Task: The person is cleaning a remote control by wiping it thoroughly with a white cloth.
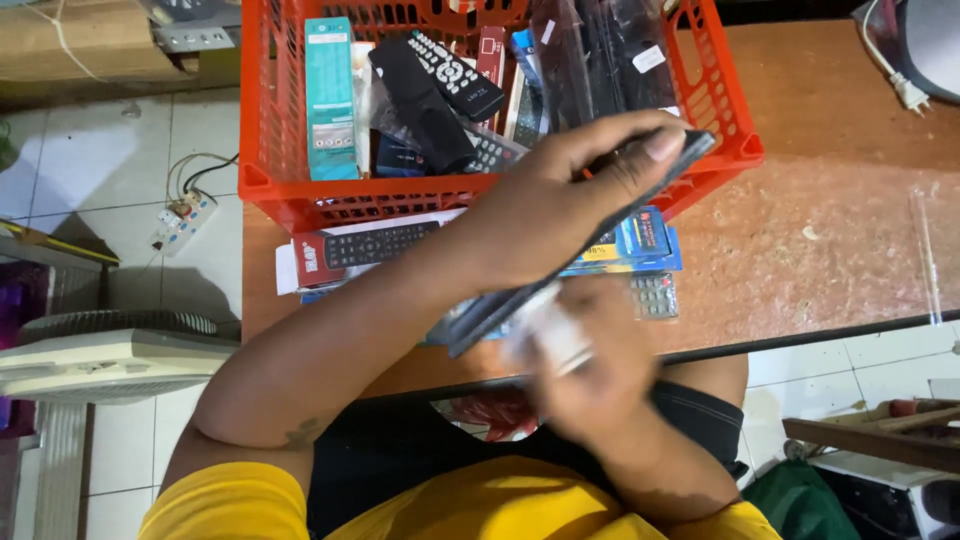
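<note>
My left hand holds a long dark remote control slantwise over the near edge of a wooden table, its far tip by the red basket's corner. My right hand is blurred below it, gripping a small white cloth-like thing pressed against the lower part of the remote. Under my hands lie a boxed black remote, a blue and yellow package and a grey remote.
A red plastic basket with several remotes and a teal box stands at the table's back. A white power strip lies on the tiled floor at left, a white fan below it. A white plug is at top right.
</note>
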